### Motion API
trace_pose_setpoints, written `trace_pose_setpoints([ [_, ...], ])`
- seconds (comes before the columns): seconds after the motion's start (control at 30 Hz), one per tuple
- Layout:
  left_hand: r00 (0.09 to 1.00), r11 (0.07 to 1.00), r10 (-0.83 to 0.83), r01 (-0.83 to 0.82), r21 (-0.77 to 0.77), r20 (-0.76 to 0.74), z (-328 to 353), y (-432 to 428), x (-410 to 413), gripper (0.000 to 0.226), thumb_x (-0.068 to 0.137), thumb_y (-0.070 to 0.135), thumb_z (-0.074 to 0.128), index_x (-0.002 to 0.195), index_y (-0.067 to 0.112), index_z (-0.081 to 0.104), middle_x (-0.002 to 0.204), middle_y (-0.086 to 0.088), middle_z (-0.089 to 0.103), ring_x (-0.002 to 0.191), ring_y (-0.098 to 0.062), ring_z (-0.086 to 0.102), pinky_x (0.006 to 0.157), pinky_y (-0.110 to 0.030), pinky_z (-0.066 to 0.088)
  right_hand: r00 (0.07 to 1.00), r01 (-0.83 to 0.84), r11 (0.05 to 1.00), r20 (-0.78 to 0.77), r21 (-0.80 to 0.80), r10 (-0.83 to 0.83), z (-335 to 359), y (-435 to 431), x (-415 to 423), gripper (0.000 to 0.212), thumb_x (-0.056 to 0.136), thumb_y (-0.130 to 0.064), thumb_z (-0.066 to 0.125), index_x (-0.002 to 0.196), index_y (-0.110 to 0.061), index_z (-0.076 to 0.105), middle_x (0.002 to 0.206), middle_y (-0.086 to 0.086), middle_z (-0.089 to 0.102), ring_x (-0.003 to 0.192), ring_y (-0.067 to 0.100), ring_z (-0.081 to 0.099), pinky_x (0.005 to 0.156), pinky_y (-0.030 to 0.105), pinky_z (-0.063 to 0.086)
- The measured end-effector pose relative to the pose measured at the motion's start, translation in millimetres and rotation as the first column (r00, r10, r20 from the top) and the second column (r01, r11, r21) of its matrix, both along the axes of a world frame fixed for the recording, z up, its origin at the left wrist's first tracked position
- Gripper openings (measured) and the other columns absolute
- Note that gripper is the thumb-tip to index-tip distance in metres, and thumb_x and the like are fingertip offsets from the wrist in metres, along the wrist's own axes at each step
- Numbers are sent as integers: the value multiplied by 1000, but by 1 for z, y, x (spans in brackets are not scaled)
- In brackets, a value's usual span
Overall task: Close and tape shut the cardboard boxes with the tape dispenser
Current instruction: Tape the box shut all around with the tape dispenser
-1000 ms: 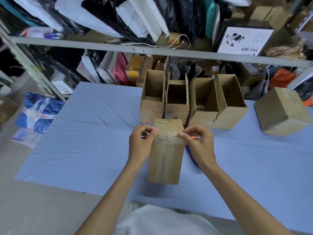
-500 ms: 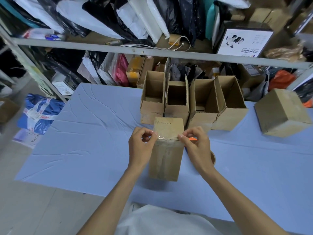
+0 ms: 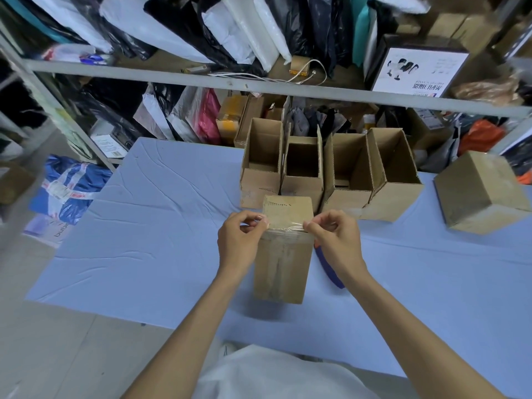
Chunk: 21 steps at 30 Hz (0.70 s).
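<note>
Cardboard makes up the whole job. One box is stood upright on the blue-covered counter, close to the person, with its top flaps folded shut. A strip of clear tape is stretched across the box's upper near edge, and more tape can be seen running down the near face.

The strip is pinched at the box's left corner between the thumb and forefinger of the left hand, and at the right corner in the same way by the right hand. Both hands are curled around the tape ends and nothing else is held. The tape dispenser is probably the blue object lying on the counter just beside the box. It is largely hidden by the right wrist, so this cannot be confirmed.

As to progress, this box is judged to be nearly finished, with the strip only needing to be pressed down and smoothed. A closed box is set well apart at the right of the counter and is taken to be done. Behind the box in hand, a row of four open boxes is lined up side by side, flaps raised and no tape visible. Most of the task is therefore judged to remain.
</note>
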State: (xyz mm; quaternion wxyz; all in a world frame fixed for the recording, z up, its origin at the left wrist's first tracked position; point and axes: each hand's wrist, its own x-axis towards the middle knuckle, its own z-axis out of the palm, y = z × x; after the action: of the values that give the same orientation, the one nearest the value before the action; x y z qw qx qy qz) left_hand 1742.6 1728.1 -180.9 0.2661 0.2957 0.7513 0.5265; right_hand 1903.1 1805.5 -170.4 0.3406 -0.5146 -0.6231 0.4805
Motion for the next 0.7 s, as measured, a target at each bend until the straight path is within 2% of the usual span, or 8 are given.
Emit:
trace_pose_setpoints([
  [0.1, 999, 999, 35, -34, -27, 35, 0, -1, 3, 3, 83, 27, 73, 84, 25, 71, 81, 12, 66, 78, -6, 62, 62, -10, 43, 1000, 15, 1000, -5, -11, -15, 1, -3, -2, 12, 81, -22, 74, 77, -16, 65, 84, 9, 67, 80, 26, 64, 73, 51, 54],
  [0.2, 999, 999, 37, -38, -39, -31, 0, -4, 6, 6, 83, 29, 71, 79, 30, 68, 79, 13, 65, 75, -2, 60, 63, -15, 42, 998, 59, 998, -27, -14, -59, 3, -6, -3, 21, 77, -18, 77, 90, -20, 61, 81, 4, 65, 78, 17, 61, 69, 47, 56],
  [0.33, 996, 1000, -14, 13, -15, -88, 0, -7, 4, 6, 85, 30, 70, 81, 32, 67, 80, 10, 63, 76, -1, 58, 67, -18, 46, 999, 33, 999, -20, -25, -33, 2, -4, 0, 22, 75, -17, 78, 91, -20, 62, 80, 6, 65, 79, 22, 62, 68, 50, 57],
  [0.5, 998, 999, -21, 23, 34, -55, -7, -9, 4, 6, 88, 26, 68, 93, 26, 70, 85, 4, 63, 79, -8, 58, 68, -9, 46, 998, 52, 996, -25, -70, -54, 1, -1, 0, 26, 71, -14, 80, 90, -19, 63, 74, 7, 64, 76, 24, 65, 71, 51, 58],
  [0.7, 999, 999, -36, 37, 22, -16, -12, -10, 5, 19, 90, 33, 65, 109, 33, 68, 88, 7, 57, 82, 5, 54, 66, -6, 46, 998, 57, 995, -31, -84, -60, -1, -2, 0, 30, 69, -13, 82, 90, -21, 62, 75, 7, 64, 77, 22, 65, 72, 50, 58],
])
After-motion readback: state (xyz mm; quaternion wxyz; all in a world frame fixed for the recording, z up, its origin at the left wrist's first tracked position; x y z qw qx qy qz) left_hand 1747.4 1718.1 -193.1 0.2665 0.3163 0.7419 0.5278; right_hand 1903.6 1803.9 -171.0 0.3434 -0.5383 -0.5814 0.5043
